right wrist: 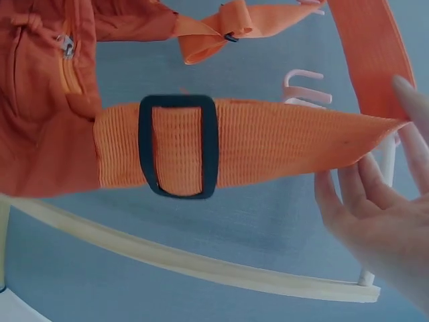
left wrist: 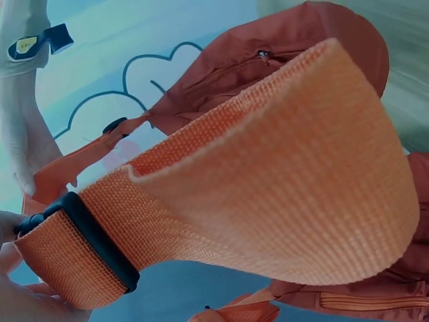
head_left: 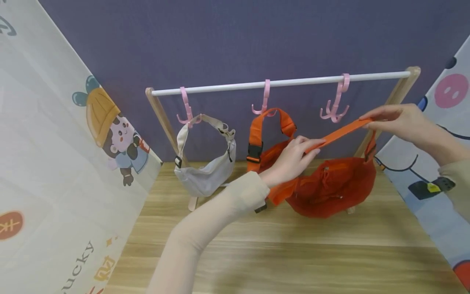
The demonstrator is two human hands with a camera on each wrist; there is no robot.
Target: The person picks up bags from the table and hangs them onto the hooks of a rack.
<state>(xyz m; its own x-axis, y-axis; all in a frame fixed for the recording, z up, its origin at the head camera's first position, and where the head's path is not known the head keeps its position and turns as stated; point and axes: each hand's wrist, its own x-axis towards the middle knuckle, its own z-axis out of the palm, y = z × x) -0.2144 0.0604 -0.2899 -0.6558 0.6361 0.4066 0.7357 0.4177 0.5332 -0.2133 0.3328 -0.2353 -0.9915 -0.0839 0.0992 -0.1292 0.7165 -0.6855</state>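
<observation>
An orange-red waist bag hangs by its strap between my two hands, just above the wooden surface. My right hand pinches the strap at its upper right, where the webbing folds in the right wrist view beyond a black slider. With its fingers and thumb, my left hand grips the other end of the strap, close to a black buckle in the left wrist view. Behind my left hand, a second orange bag hangs on the middle pink hook, partly hidden.
A white rail on wooden legs carries pink hooks. A light grey bag hangs on the left one, and the right hook holds no bag. Printed panels stand at both sides, with a dark wall behind.
</observation>
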